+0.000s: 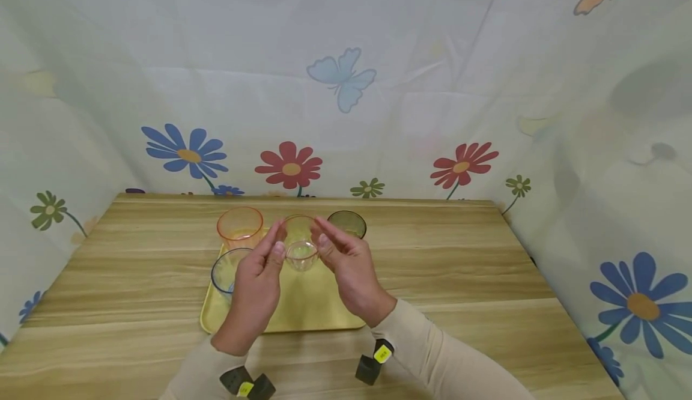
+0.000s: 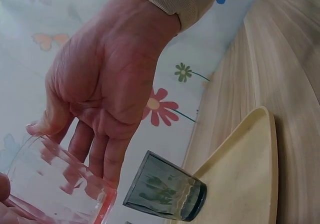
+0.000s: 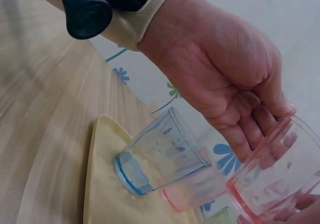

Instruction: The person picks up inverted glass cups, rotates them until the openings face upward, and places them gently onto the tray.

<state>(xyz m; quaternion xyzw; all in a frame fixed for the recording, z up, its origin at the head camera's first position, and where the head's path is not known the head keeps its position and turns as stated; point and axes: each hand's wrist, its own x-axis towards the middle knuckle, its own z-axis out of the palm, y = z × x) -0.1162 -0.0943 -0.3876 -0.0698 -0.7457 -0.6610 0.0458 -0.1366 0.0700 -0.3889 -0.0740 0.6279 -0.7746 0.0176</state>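
Between both hands, above the tray, is a clear pink-tinted drinking cup with a thick red base. The left hand grips its left side, thumb near the rim and fingers along the outer wall. On the opposite side the right hand holds it likewise. In the right wrist view the cup stands roughly upright. A yellow tray lies below. Blue cup and orange-pink cup are on the left; a dark grey-green cup is at the back right, partly behind the right hand.
The tray rests on a wood-grain table. A pale cloth printed with flowers and butterflies hangs behind and beside the table. Part of a green cup shows at the bottom edge of the right wrist view.
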